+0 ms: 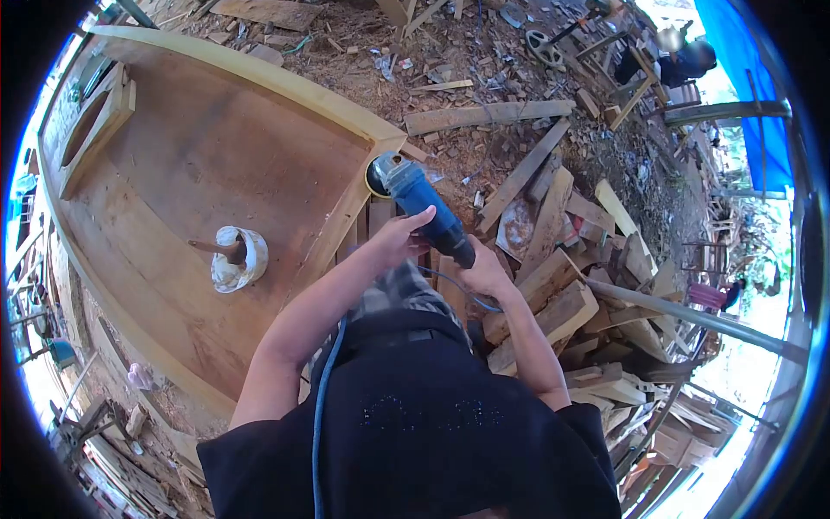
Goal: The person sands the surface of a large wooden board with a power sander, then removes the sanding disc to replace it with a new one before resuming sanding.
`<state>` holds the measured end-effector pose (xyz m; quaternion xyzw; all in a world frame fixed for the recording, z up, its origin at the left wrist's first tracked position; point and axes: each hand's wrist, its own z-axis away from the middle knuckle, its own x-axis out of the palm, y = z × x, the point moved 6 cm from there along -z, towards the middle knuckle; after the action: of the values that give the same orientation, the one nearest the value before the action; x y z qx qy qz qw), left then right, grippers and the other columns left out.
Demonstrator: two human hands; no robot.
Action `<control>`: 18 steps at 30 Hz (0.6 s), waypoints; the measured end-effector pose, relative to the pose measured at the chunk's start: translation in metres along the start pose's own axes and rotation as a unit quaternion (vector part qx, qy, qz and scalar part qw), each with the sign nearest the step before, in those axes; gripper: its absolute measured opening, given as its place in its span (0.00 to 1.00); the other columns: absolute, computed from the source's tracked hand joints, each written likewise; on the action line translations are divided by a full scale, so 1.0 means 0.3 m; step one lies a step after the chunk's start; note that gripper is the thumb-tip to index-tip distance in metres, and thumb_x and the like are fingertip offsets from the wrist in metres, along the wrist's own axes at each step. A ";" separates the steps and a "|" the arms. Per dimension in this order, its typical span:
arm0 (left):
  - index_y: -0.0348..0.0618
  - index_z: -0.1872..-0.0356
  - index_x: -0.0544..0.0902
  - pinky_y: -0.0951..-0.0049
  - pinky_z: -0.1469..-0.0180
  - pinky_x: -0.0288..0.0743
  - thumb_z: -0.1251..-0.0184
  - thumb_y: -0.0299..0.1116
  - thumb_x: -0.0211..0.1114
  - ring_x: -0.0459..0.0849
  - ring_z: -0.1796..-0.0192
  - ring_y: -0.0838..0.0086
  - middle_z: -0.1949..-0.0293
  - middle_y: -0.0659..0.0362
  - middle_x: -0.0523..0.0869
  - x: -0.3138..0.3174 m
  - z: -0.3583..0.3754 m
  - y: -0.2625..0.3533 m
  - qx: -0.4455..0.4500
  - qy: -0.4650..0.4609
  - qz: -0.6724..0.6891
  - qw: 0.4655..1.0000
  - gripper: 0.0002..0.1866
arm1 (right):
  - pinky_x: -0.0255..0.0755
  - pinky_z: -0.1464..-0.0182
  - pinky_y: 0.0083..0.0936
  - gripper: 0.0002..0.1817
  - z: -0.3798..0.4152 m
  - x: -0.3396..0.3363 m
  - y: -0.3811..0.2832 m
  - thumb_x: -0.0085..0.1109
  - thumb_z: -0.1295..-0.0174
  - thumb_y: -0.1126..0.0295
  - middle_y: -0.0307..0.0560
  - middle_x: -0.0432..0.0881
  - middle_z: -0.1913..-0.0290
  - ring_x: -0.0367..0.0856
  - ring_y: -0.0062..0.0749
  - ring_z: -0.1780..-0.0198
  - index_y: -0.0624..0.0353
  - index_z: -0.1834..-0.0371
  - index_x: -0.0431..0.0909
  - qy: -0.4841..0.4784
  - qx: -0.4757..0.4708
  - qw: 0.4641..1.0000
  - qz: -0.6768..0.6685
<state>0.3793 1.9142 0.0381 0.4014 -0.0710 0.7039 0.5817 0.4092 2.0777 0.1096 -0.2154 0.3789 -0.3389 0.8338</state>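
Note:
A blue angle grinder [425, 201] lies across the corner of a large wooden frame [344, 214], its round disc against or just over the wood edge. My left hand [403, 237] is wrapped round the grinder's body, thumb on top. Behind it, my right hand [486, 270] grips the dark rear end of the tool. A blue cable [320, 415] runs down over my black shirt. Inside the frame, on the brown panel [216, 156], stands a white tub [251, 259] with a brown stick or handle in it.
Scrap wood [553, 294] is heaped at the right, beside a long grey pole [692, 317]. Chips and offcuts litter the ground ahead. A wooden piece with an oval opening [111, 121] sits at the frame's far left. Another person [687, 62] is at the upper right.

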 end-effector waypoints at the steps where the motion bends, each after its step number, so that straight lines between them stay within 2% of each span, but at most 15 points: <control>1: 0.44 0.41 0.73 0.64 0.40 0.65 0.44 0.59 0.70 0.75 0.43 0.66 0.46 0.57 0.79 0.002 -0.001 -0.008 -0.011 -0.018 0.002 1.000 0.37 | 0.74 0.51 0.37 0.31 0.005 0.006 0.001 0.63 0.56 0.69 0.57 0.82 0.60 0.83 0.47 0.55 0.58 0.43 0.69 -0.001 0.009 1.000 -0.002; 5: 0.44 0.42 0.73 0.64 0.39 0.64 0.44 0.61 0.68 0.73 0.42 0.67 0.47 0.58 0.79 0.019 0.023 -0.012 -0.006 -0.017 0.014 1.000 0.37 | 0.73 0.50 0.38 0.32 0.025 0.022 -0.022 0.64 0.56 0.69 0.58 0.82 0.57 0.82 0.49 0.52 0.58 0.43 0.69 0.016 0.011 1.000 -0.014; 7: 0.44 0.42 0.74 0.65 0.38 0.62 0.43 0.62 0.67 0.72 0.42 0.67 0.46 0.57 0.77 0.029 0.038 -0.013 -0.022 -0.011 0.025 0.999 0.37 | 0.73 0.48 0.38 0.33 0.019 0.029 -0.017 0.64 0.56 0.69 0.59 0.82 0.55 0.81 0.51 0.50 0.59 0.42 0.68 0.033 -0.026 0.999 -0.002; 12: 0.46 0.41 0.74 0.64 0.36 0.59 0.42 0.61 0.66 0.71 0.43 0.68 0.43 0.57 0.75 0.035 0.028 -0.027 -0.021 -0.018 0.039 0.999 0.35 | 0.72 0.46 0.38 0.35 0.026 0.021 -0.016 0.65 0.58 0.68 0.59 0.82 0.54 0.80 0.52 0.49 0.59 0.41 0.68 0.044 -0.045 0.998 -0.014; 14: 0.47 0.42 0.74 0.67 0.46 0.66 0.43 0.63 0.66 0.75 0.47 0.68 0.47 0.58 0.79 0.049 0.010 -0.033 -0.014 -0.051 0.071 0.996 0.36 | 0.75 0.51 0.36 0.32 0.016 0.010 -0.011 0.65 0.57 0.69 0.58 0.82 0.57 0.84 0.45 0.54 0.57 0.43 0.70 0.044 -0.048 0.998 -0.018; 16: 0.47 0.43 0.75 0.66 0.47 0.67 0.40 0.60 0.65 0.76 0.48 0.68 0.49 0.58 0.81 0.072 0.021 -0.033 -0.012 -0.019 0.078 0.997 0.33 | 0.74 0.49 0.37 0.31 0.005 0.002 0.009 0.65 0.58 0.69 0.60 0.82 0.57 0.83 0.48 0.53 0.58 0.45 0.70 0.029 -0.039 0.999 -0.020; 18: 0.42 0.38 0.72 0.63 0.32 0.55 0.40 0.57 0.66 0.68 0.35 0.66 0.39 0.56 0.74 0.127 0.040 -0.003 -0.008 -0.051 0.097 0.994 0.36 | 0.73 0.48 0.38 0.31 -0.009 -0.011 0.025 0.64 0.58 0.68 0.60 0.82 0.57 0.82 0.51 0.52 0.58 0.46 0.70 0.025 -0.056 0.998 -0.006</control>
<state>0.3858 1.9369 0.0705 0.4230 -0.1448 0.7351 0.5097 0.4085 2.0848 0.1049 -0.2557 0.4170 -0.3270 0.8086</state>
